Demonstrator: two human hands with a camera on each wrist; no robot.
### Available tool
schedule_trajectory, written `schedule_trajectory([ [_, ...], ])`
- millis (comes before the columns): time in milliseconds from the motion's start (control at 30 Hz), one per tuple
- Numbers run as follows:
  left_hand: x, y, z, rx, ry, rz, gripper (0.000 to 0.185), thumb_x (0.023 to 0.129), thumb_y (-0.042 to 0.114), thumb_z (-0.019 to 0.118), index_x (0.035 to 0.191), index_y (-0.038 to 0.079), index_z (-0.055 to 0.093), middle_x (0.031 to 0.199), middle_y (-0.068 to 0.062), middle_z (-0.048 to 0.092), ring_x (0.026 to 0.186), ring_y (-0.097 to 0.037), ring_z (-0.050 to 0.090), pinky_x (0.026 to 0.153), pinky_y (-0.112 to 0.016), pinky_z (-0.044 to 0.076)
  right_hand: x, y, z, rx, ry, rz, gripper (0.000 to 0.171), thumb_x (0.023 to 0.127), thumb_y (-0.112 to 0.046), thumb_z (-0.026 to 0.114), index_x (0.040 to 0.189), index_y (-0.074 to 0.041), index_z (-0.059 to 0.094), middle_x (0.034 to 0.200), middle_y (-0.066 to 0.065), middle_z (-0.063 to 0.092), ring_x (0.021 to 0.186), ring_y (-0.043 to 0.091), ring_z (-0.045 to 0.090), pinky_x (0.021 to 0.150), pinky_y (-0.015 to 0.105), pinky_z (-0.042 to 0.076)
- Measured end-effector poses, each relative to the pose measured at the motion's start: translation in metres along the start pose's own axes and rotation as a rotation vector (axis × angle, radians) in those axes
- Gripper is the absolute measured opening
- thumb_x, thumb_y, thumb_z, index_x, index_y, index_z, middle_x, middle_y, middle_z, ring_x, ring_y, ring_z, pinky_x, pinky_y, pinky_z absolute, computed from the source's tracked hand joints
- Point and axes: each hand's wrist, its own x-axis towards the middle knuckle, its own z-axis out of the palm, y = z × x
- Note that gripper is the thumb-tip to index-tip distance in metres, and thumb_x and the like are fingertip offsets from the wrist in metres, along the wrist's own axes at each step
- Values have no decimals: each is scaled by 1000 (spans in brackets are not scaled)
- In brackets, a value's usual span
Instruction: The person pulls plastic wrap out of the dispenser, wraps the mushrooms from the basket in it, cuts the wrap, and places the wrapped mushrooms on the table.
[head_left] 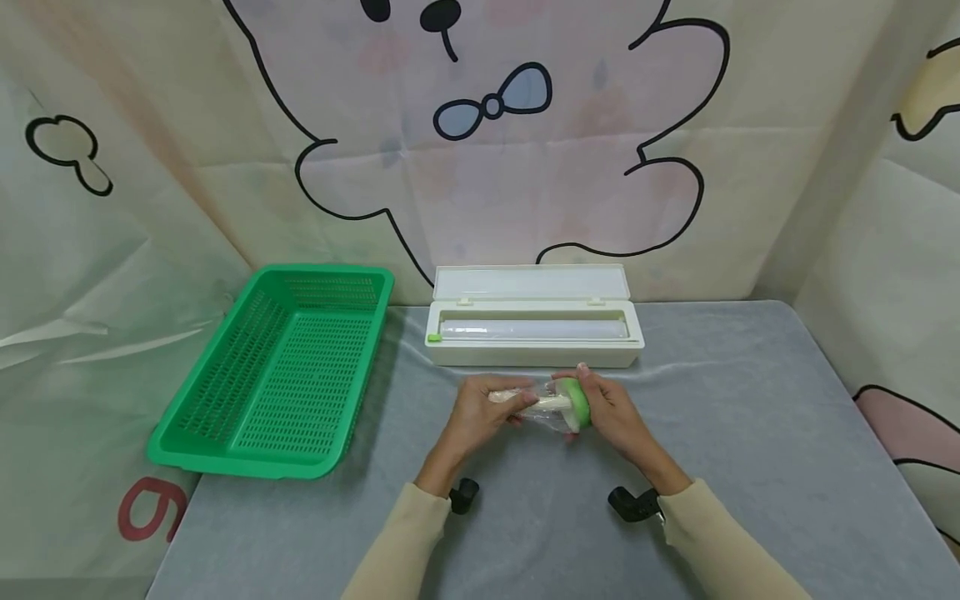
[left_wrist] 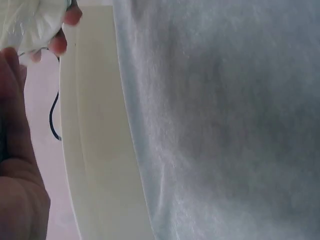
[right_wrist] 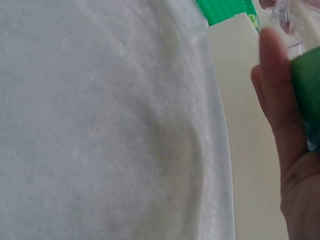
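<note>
Over the middle of the table, both hands hold a small thing (head_left: pixel 577 407) with a rounded green head and a white handle-like stem, loosely wrapped in clear plastic film (head_left: pixel 551 417). My left hand (head_left: pixel 483 408) pinches the wrapped stem end between thumb and fingers. At the green end, my right hand (head_left: pixel 611 412) grips the head with fingers on either side. In the left wrist view, whitish wrapped material (left_wrist: pixel 32 22) shows at the fingertips. The right wrist view has the green head (right_wrist: pixel 307 95) against the palm side. The film hides the thing's exact kind.
Just behind the hands stands a white film dispenser box (head_left: pixel 536 357), its lid (head_left: pixel 532 283) raised, with a roll (head_left: pixel 532 329) inside and a green slider (head_left: pixel 434 337). A green plastic basket (head_left: pixel 247 467) stands at the left. Grey cloth (head_left: pixel 735 433) covers the table; printed curtains hang behind.
</note>
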Motion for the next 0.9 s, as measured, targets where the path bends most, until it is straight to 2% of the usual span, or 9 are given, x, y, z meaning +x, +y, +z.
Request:
schedule_trajectory([
  [67,0,0,-2,-15,-28,25,21,94,19,74,97,-1,80,84,-13,76,56,-18,69,57,-47,59,0,-1,0,0,-7,0,57,114,-34,25,133,4,61,100,24,67,67,28,67,60,46,58],
  [133,0,1,-3,-41,-21,8,26,96,21,73,89,-3,80,77,-12,75,53,-17,68,58,-53,58,0,-1,-1,-28,-24,-28,52,114,-30,27,138,4,57,110,24,67,80,23,67,70,38,57],
  [200,1,0,-4,-77,-10,-25,28,96,22,72,90,-5,80,74,-13,74,51,-15,67,59,-59,56,0,-2,-1,-84,-33,-65,43,113,-22,33,140,2,56,119,20,66,90,19,63,76,31,53],
  [267,1,-1,-5,-118,-14,-50,26,96,19,72,97,-7,79,82,-16,75,54,-14,68,62,-58,57,-1,-2,-1,-134,-19,-91,37,112,-17,38,139,0,58,121,17,67,93,16,61,79,29,50],
  [400,1,-3,-8,-120,-53,-4,22,91,8,76,107,-7,76,99,-20,75,64,-16,72,65,-47,61,-1,-3,-1,-180,32,-82,38,113,-20,37,132,-2,65,109,13,70,87,14,62,74,28,50],
  [500,0,-4,-10,-108,-57,42,20,88,7,79,103,-6,77,99,-19,75,69,-20,73,67,-41,61,0,-3,-1,-177,23,-84,41,113,-23,35,138,-3,60,118,14,68,95,15,60,79,27,48],
  [633,0,-5,-14,-130,-46,39,26,90,13,79,104,-8,76,99,-18,75,75,-20,74,69,-36,61,-1,-2,-4,-172,-32,-111,41,107,-22,53,146,-6,53,127,17,62,98,18,58,80,28,48],
  [800,-1,-5,-24,-95,-92,28,34,85,9,82,115,-4,74,110,-17,74,81,-10,68,67,-23,55,-2,-2,-8,-161,6,-107,45,101,-19,66,142,-4,57,111,15,61,85,15,56,68,27,47],
  [900,-1,-4,-28,-84,-104,33,29,84,4,82,111,-4,76,106,-19,74,73,-8,63,59,-21,49,-1,-2,-11,-169,-16,-109,56,94,-12,74,145,-4,53,123,17,60,90,18,56,72,26,48],
])
